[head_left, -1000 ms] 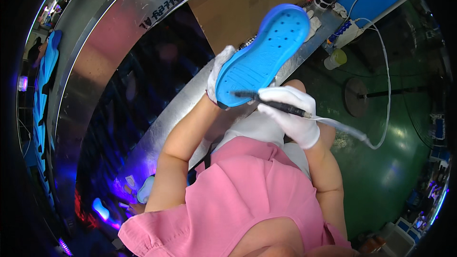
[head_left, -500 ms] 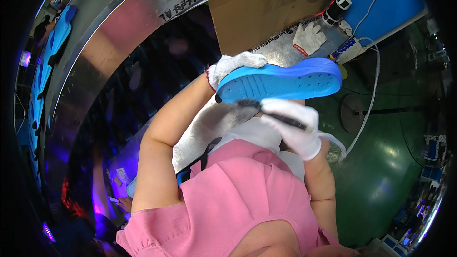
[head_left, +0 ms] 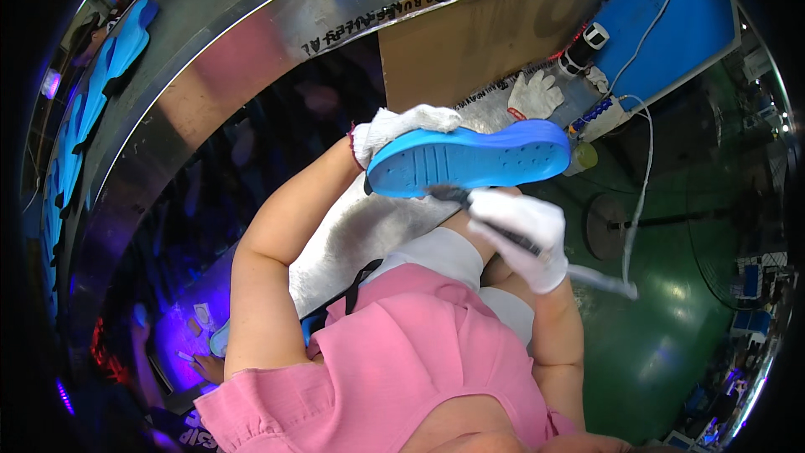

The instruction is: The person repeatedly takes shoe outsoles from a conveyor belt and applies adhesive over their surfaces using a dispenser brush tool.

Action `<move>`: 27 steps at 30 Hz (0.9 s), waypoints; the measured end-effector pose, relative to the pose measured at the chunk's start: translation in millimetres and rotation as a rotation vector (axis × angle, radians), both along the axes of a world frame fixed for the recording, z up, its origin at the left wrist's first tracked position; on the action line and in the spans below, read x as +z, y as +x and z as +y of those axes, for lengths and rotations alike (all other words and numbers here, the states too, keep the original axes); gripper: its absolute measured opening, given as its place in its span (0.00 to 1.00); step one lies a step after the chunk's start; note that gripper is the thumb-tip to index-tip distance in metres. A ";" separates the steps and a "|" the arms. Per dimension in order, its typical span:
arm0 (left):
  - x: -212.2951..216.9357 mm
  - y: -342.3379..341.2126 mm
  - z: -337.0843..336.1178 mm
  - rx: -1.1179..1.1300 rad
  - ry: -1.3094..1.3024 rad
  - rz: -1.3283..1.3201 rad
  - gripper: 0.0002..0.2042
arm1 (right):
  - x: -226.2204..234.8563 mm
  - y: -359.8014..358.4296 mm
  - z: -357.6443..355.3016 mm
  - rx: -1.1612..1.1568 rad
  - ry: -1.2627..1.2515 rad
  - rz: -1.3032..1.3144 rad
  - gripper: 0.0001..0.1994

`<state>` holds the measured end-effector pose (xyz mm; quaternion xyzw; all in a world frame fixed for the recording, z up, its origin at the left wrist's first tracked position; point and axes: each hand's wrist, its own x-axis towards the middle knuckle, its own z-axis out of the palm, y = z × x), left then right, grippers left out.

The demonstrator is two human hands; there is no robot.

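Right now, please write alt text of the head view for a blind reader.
A white-gloved left hand holds a blue shoe sole on edge, while the gloved right hand presses a dark brush against its lower rim. A spare white glove lies behind.

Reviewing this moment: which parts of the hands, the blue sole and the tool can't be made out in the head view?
- Left hand: palm and fingertips hidden behind the blue sole.
- Sole's far face: turned away from the camera.
- Dark tool: tip blurred against the sole's lower edge; handle hidden in the right hand.
- Cable from the tool: far end too small to trace.
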<state>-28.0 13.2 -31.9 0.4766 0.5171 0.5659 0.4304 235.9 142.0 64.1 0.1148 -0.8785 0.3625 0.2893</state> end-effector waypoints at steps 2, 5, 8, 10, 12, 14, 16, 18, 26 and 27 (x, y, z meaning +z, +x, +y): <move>4.5 -4.7 -1.9 -0.009 0.085 0.151 0.15 | -4.0 -7.4 12.2 0.007 0.040 -0.008 0.12; 29.6 7.9 -11.4 0.030 -0.039 0.010 0.21 | 8.7 8.3 2.2 0.012 0.358 -0.121 0.13; 64.8 23.4 -11.8 0.108 -0.275 -0.485 0.24 | 6.8 1.5 18.0 -0.041 0.183 0.042 0.18; 64.1 23.5 -9.0 0.132 -0.307 -0.563 0.23 | 0.7 -1.0 23.4 -0.008 0.147 0.047 0.17; 58.4 25.1 -10.5 0.152 -0.281 -0.576 0.23 | 7.1 -0.5 12.0 0.096 0.147 -0.075 0.14; 65.8 35.4 -3.1 0.177 -0.238 -0.617 0.23 | 9.8 -8.2 2.9 0.091 0.093 0.076 0.12; 75.2 39.7 1.9 0.173 -0.190 -0.705 0.23 | 11.8 -20.2 -4.1 0.090 0.038 0.077 0.12; 62.8 30.4 1.0 -0.224 -0.175 -0.711 0.36 | 5.2 -13.0 -2.7 0.158 0.064 -0.009 0.12; 45.6 102.9 13.6 0.251 0.239 -1.218 0.42 | 2.9 -29.3 -24.3 -0.335 0.359 0.416 0.11; 47.0 102.6 7.1 0.137 0.258 -1.221 0.42 | -7.0 -24.3 -29.9 -0.299 0.347 0.398 0.12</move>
